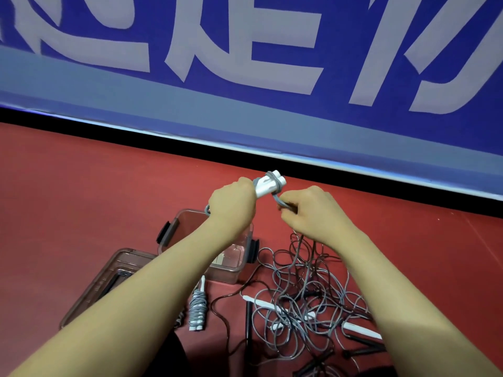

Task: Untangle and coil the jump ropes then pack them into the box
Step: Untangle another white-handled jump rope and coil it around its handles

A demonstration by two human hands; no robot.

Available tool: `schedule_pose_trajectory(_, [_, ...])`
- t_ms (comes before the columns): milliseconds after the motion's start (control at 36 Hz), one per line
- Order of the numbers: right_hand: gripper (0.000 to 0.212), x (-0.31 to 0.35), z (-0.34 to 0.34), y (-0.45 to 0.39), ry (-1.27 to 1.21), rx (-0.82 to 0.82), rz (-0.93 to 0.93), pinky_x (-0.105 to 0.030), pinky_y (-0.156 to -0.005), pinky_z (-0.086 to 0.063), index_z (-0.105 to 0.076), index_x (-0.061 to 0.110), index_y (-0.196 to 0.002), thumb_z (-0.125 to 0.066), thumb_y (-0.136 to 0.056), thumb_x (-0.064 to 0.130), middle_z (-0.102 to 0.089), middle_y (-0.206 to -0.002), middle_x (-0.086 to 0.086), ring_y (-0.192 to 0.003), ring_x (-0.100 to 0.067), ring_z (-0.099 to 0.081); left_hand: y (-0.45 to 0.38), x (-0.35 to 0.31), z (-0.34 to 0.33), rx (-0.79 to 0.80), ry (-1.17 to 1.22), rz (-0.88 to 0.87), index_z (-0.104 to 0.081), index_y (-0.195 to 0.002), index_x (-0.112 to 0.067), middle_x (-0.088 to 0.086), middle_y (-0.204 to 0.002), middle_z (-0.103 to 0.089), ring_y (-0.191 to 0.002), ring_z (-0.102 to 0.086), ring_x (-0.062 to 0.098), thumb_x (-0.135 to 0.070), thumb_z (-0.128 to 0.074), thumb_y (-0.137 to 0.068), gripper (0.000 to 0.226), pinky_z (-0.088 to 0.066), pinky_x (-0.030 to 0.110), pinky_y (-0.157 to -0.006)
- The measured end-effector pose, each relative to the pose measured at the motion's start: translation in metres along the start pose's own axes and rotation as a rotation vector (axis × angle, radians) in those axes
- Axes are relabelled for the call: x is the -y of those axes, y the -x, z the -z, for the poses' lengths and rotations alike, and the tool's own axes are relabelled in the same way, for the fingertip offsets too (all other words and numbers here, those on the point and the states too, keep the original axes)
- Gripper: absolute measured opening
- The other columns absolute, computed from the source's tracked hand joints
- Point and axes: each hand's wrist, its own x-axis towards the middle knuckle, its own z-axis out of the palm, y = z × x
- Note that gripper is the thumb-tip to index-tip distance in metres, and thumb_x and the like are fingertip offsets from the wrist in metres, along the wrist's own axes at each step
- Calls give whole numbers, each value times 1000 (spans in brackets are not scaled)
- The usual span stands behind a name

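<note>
Left hand (pixel 231 205): raised above the floor, fingers curled tight round a pair of white handles (pixel 268 183); handle ends project past the thumb side, up and away from the knuckles.

Grey cord (pixel 276 195): looped round the white handles just beyond the left hand's grip, then running across to the right hand.

Right hand (pixel 313 213): level with the left and just beside it, fingers curled and pinching the grey cord close to the handles; slack cord hangs from beneath the palm down to the floor.

Tangled ropes (pixel 304 297): loose heap of grey and dark cords, directly below the right hand and under its forearm; white and black handles mixed in.

Clear box (pixel 168 232): open, dark latches on its sides, on the floor below the left hand, largely hidden by the left forearm.

Lid (pixel 119 270): flat on the floor, beside the box, under the left forearm.

Coiled rope (pixel 198 308): grey cord wound round white handles, lying between the two forearms, near the box's front.

Red floor (pixel 81 186): under everything.

Blue banner (pixel 245 50): white lettering, upright beyond both hands.
</note>
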Motion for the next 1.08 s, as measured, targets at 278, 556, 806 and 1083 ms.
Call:
schedule_pose_trajectory(278, [20,-2,-2,-5,-317,-279,-256,-32,-59,-42,-62,22,-82,-61,-75,3,-52,-60,7,-59,-15,-49,3,2,2,84,-174,-365,-52,-106,-13,9,-102,-63,-89,-61,32,-14,-42,-92,17,-34,31,-63])
schedule_pose_trajectory(556, [24,-28,-7,-12,-574,-216,-434,-14,-48,-32,-58,9,-67,-80,-74,16,-41,-34,15,-44,1,-45,2,8,5,-203,-142,-655,-54,-86,-12,4,-73,-62,-60,-61,29,-16,-45,-83,10,-20,23,-47])
schedule_pose_trajectory(806, [14,-20,-10,-8,-436,-25,-332,-29,-72,-46,-66,12,-87,-58,-87,1,-61,-78,-4,-77,-21,-58,1,7,21,-612,242,-663,-48,-61,-9,2,-47,-47,-34,-44,26,-17,-42,-66,11,-25,18,-36])
schedule_pose_trajectory(1083, [22,4,-12,-4,-460,89,-200,-13,-42,-36,-57,11,-72,-67,-87,24,-50,-57,1,-49,-16,-48,-5,-2,14,-157,284,-11,-36,-89,-12,14,-94,-63,-75,-53,35,-14,-46,-92,10,-30,34,-60])
